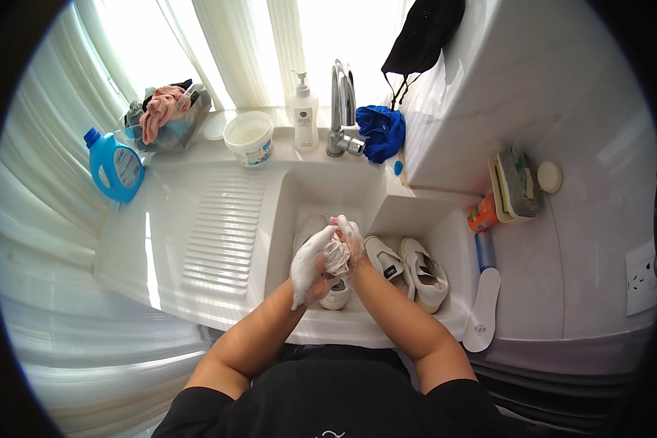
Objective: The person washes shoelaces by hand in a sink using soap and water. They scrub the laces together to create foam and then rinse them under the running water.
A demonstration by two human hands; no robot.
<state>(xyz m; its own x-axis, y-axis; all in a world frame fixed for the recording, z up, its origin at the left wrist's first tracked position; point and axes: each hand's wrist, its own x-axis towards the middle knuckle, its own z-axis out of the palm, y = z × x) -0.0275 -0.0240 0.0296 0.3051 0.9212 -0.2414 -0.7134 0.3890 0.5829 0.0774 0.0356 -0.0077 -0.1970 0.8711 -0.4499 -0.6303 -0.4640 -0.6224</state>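
Thick white foam coats both of my hands over the sink's deeper left basin. Between them is a bunched tangle of white shoelaces. My left hand closes on it from the left, and my right hand presses from the right with its fingers curled. Below my hands lies a white shoe, mostly hidden by them. A pale rounded shape, partly covered, shows behind my left hand. In the shallower right basin, two white shoes sit side by side.
A ribbed washboard adjoins the basin on the left. Along the back stand a blue detergent bottle, a white tub, a pump bottle and a chrome faucet. A blue cloth hangs beside it. A white insole rests on the right rim.
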